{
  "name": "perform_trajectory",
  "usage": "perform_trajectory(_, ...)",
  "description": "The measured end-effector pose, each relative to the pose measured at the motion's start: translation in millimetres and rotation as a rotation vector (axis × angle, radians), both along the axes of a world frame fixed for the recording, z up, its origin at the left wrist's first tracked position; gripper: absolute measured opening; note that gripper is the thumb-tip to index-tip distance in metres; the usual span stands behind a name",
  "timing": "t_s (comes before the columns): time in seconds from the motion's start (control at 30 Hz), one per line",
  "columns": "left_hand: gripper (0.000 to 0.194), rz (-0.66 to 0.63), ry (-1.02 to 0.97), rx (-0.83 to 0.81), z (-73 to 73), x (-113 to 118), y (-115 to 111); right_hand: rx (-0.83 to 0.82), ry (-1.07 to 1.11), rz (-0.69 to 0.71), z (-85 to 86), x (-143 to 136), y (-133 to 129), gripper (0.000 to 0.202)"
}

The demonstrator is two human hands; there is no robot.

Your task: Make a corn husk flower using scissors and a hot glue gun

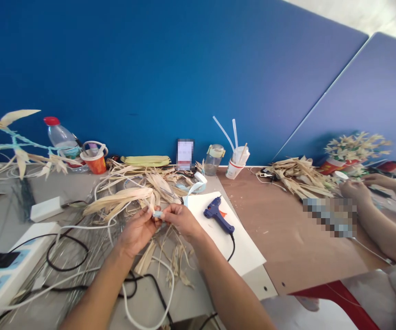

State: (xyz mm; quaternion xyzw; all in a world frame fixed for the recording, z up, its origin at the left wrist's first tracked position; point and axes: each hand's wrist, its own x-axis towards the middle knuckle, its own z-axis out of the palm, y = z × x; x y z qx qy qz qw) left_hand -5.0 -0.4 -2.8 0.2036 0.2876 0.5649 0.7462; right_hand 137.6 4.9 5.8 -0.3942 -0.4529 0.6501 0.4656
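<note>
Fingers closed, my left hand (pixel 136 229) pinches the gathered base of a dried corn husk bunch (pixel 122 198), whose pale leaves spread out to the left. A short piece of light blue tape (pixel 157 214) shows at that base, between the two hands. My right hand (pixel 181 221) grips the tape's other side with thumb and finger. The fingertips of both hands nearly meet. Behind them lies a heap of loose dried husks (pixel 161 183). A roll of pale tape (pixel 199 178) stands just beyond my right hand.
A blue glue gun (pixel 218 214) lies on white paper (pixel 241 247) at the right. Cables and a power strip (pixel 22 247) cover the left. Along the partition stand a bottle (pixel 60 140), a red cup (pixel 94 161) and a glass jar (pixel 214 160). A co-worker's hands (pixel 355 190) work at far right.
</note>
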Motion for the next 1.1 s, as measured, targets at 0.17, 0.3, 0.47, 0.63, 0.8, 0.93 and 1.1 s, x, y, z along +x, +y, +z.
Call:
perform_trajectory(0.17, 0.012, 0.018, 0.028, -0.018, -1.2, -1, 2, -0.025, -0.038, -0.011, -0.9, 0, 2, 0.026)
perform_trajectory(0.3, 0.015, -0.020, 0.057, 0.030, -2.8, 0, 2, -0.025, -0.033, -0.011, 0.4, 1, 2, 0.026)
perform_trajectory(0.47, 0.020, 0.006, 0.183, 0.099, -1.4, 4, 0, -0.002, -0.046, -0.010, 1.0, 2, 1, 0.025)
perform_trajectory(0.63, 0.028, 0.064, 0.331, 0.163, -8.7, 7, 1, 0.060, -0.110, 0.003, -6.4, 0, 2, 0.022)
perform_trajectory(0.8, 0.030, 0.141, 0.413, 0.164, -17.4, 9, 4, 0.096, -0.191, -0.008, -14.5, -4, 2, 0.014)
perform_trajectory(0.93, 0.031, 0.108, 0.265, 0.124, -10.1, 10, 1, 0.119, -0.166, -0.014, -11.7, -4, 2, 0.014)
perform_trajectory(1.1, 0.023, 0.032, 0.119, 0.089, -2.6, 9, -2, 0.097, -0.104, 0.011, -7.1, -2, 2, 0.017)
